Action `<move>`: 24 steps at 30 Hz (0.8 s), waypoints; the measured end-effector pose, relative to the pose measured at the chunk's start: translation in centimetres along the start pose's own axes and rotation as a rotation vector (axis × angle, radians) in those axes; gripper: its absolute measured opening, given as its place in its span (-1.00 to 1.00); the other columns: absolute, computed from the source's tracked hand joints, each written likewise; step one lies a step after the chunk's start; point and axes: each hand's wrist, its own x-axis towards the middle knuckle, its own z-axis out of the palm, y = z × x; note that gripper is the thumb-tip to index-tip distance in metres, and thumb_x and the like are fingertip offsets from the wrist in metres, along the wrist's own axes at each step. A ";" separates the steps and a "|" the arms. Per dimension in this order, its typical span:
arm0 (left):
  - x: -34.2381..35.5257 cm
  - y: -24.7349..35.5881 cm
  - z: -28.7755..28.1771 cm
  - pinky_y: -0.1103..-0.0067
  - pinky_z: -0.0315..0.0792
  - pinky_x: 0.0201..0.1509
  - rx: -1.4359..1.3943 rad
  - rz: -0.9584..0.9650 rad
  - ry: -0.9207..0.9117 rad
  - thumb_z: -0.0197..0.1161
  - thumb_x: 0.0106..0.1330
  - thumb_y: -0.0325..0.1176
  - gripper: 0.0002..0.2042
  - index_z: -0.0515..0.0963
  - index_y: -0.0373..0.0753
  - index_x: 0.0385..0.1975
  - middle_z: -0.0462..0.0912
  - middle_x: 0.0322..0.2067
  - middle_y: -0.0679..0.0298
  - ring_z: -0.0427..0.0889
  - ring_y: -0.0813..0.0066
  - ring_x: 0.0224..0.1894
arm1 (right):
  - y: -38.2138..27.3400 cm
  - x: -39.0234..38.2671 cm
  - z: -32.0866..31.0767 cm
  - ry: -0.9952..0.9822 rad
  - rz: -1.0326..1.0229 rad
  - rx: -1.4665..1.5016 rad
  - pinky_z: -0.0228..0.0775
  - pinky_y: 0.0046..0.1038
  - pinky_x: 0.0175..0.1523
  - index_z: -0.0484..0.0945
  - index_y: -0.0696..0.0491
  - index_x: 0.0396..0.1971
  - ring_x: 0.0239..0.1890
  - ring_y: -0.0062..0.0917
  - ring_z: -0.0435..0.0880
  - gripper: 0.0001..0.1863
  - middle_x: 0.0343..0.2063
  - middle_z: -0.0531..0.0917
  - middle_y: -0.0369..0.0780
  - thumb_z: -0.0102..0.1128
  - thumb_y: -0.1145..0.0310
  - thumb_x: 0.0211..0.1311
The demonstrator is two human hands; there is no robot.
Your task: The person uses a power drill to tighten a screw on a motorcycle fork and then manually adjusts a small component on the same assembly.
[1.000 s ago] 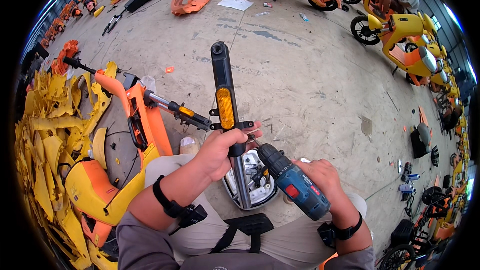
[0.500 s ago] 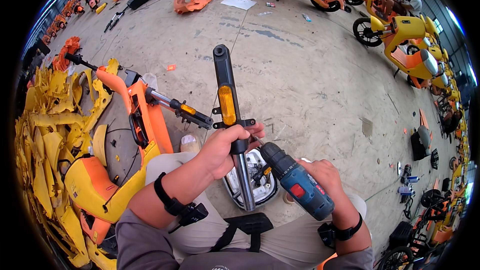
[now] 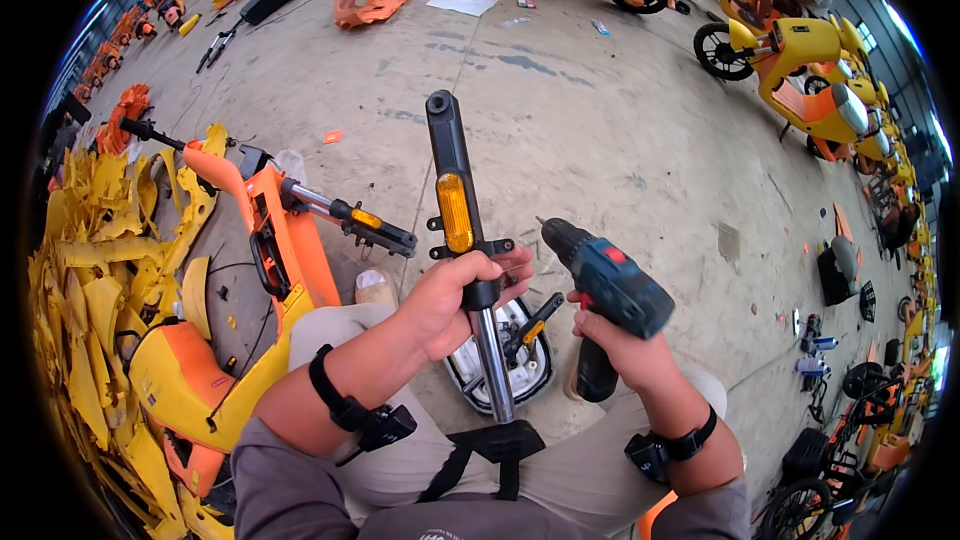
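While a partly stripped orange scooter (image 3: 312,260) lies at the person's left, the left hand (image 3: 443,305) grips an upright black fork leg (image 3: 481,293), thumb across the front, some fingers curling out past the far side. The leg, with an amber reflector (image 3: 455,212) facing up, is held between the person's knees, its bare metal tube pointing back toward the lap. Just right of the reflector is a small bracket (image 3: 499,247). Behind the tube, on the floor, sits a white housing (image 3: 541,381), partly covered.

Further right, the right hand (image 3: 627,348) is closed around a blue drill (image 3: 625,290). Half a second ago its bit pointed in at the left fingertips; now it is tipped up and apart from the leg, so work at the bracket seems to have paused.

Whether the left fingertips hold something small cannot be told. The drill hides part of the right hand's grip, and the trigger's state is unclear.
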 end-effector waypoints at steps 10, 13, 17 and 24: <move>1.0 -0.2 -0.5 0.31 0.38 0.39 -0.037 0.020 0.054 0.07 0.20 -0.51 -0.65 0.50 -0.49 -0.02 0.57 0.04 0.01 0.53 0.20 0.15 | 4.9 3.8 -0.9 -0.140 0.546 -0.294 0.56 -0.37 -0.21 0.03 0.27 0.40 -0.17 -0.30 0.69 -0.08 -0.13 0.64 0.08 0.31 0.42 0.06; 0.7 0.5 -0.3 0.33 0.40 0.36 -0.073 0.048 0.064 0.06 0.21 -0.51 -0.66 0.50 -0.49 -0.02 0.57 0.03 0.00 0.54 0.21 0.13 | 5.3 2.8 -0.4 -0.098 0.524 -0.164 0.55 -0.40 -0.27 0.01 0.23 0.42 -0.22 -0.36 0.68 -0.07 -0.13 0.62 0.07 0.31 0.43 0.06; 0.8 1.2 -0.2 0.36 0.43 0.34 -0.082 0.129 0.114 0.05 0.22 -0.51 -0.66 0.48 -0.48 -0.01 0.57 0.00 0.01 0.55 0.23 0.10 | 3.3 1.5 0.3 -0.009 0.242 -0.195 0.50 -0.44 -0.16 0.00 0.08 0.43 -0.21 -0.46 0.63 -0.09 -0.15 0.60 -0.02 0.28 0.46 0.08; 1.8 0.6 -1.2 0.41 0.51 0.23 -0.092 0.155 0.148 0.09 0.21 -0.50 -0.71 0.50 -0.42 -0.07 0.60 -0.08 0.09 0.60 0.30 0.01 | 1.0 0.2 1.1 -0.063 -0.318 -0.149 0.41 -0.28 0.16 -0.11 0.01 0.45 0.00 -0.41 0.57 0.06 0.20 0.39 -0.05 0.37 0.56 -0.03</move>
